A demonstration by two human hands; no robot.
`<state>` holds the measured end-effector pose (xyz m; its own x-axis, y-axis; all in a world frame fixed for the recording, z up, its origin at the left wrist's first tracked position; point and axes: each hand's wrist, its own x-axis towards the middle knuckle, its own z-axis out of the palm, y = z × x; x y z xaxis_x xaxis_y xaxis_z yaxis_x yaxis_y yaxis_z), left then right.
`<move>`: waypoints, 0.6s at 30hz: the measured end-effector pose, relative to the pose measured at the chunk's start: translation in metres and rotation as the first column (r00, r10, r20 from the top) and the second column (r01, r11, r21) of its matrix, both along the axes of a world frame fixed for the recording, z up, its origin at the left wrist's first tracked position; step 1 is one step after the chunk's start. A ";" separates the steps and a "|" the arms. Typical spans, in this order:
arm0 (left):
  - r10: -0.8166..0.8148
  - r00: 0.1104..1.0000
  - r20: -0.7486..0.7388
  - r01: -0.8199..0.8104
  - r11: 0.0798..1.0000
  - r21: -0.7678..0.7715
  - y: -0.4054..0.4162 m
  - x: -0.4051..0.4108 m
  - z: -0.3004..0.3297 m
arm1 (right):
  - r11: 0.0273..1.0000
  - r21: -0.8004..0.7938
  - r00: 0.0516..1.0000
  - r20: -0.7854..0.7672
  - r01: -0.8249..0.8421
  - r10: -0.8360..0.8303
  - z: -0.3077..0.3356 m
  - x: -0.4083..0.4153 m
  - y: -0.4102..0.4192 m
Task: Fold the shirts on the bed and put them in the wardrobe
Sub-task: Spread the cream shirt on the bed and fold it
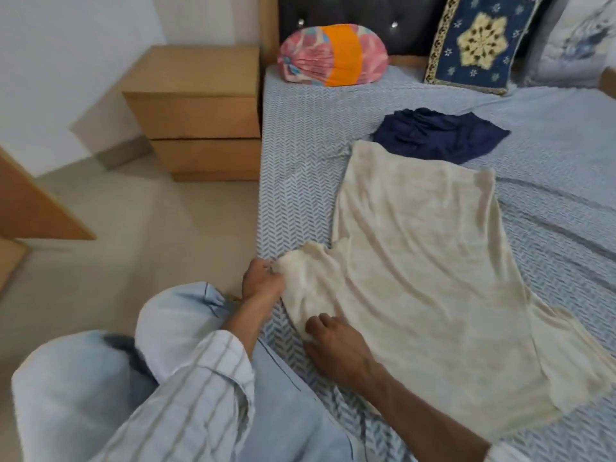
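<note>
Cream soft-knit shirt [416,261] lay spread flat on the bed covered by a blue-and-white herringbone sheet [296,135], close to the bed's near-left edge. Long axis ran diagonally: one straight end pointed up toward the headboard, the wider end with the sleeves lay low toward the person. One sleeve stuck out left toward the bed edge; the other trailed off toward the lower right.

Left hand [263,281] sat at the bed edge, fingers curled round the tip of the left-pointing sleeve, gripping it. Right hand [336,345] rested just below and right of that sleeve, on the shirt's near edge; fingertips appeared to pinch or press the cloth, though the exact hold was partly hidden by the hand's back. Both hands were at the shirt's lower-left corner; the bulk of the fabric stretched up and to the right, away from them.

Crumpled navy-blue shirt [436,135] lay beyond the cream one's far end, touching or just overlapping it, well apart from both hands.

At the headboard: a pink floral bolster with an orange band [333,60], a dark-blue embroidered cushion with a cream star motif [480,41], and a pale grey-blue pillow [573,38]. Light-wood two-drawer bedside cabinet [200,111] stood left of the bed on a pale floor. Person wore a striped sleeve and light-blue trousers.
</note>
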<state>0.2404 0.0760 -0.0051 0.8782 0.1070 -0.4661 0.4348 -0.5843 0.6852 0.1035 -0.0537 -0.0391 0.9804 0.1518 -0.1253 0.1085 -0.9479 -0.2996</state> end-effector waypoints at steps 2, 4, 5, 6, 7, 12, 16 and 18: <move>-0.063 0.998 -0.014 0.063 0.997 -0.035 0.004 0.009 -0.005 | 1.000 0.026 1.000 0.025 -0.001 0.000 -0.006 0.003 0.000; -0.121 0.992 -0.026 0.118 0.989 -0.087 0.006 0.019 -0.006 | 0.997 0.081 0.999 0.039 -0.003 0.000 -0.008 0.003 -0.003; -0.155 0.987 -0.030 0.151 0.984 -0.096 0.006 0.025 -0.006 | 0.993 0.122 0.999 0.045 -0.001 -0.004 -0.008 0.004 -0.004; -0.207 0.978 -0.030 0.204 0.976 -0.081 0.006 0.030 -0.006 | 0.987 0.163 0.999 0.041 0.003 -0.010 -0.007 0.004 -0.002; -0.269 0.963 -0.032 0.268 0.963 -0.038 0.005 0.033 -0.004 | 0.980 0.199 0.999 0.037 0.011 -0.019 -0.005 0.003 0.001; -0.344 0.935 -0.091 0.348 0.937 0.031 0.005 0.038 0.002 | 0.978 0.189 0.996 -0.025 0.093 -0.090 -0.008 -0.004 0.013; -0.043 0.989 -0.141 0.004 0.965 -0.263 0.018 0.044 0.003 | 0.988 0.103 0.989 -0.100 0.115 -0.105 -0.004 0.005 0.023; 0.083 0.984 -0.159 -0.130 0.941 -0.314 0.026 0.044 0.001 | 0.981 0.157 0.988 -0.120 0.116 -0.098 -0.001 0.009 0.024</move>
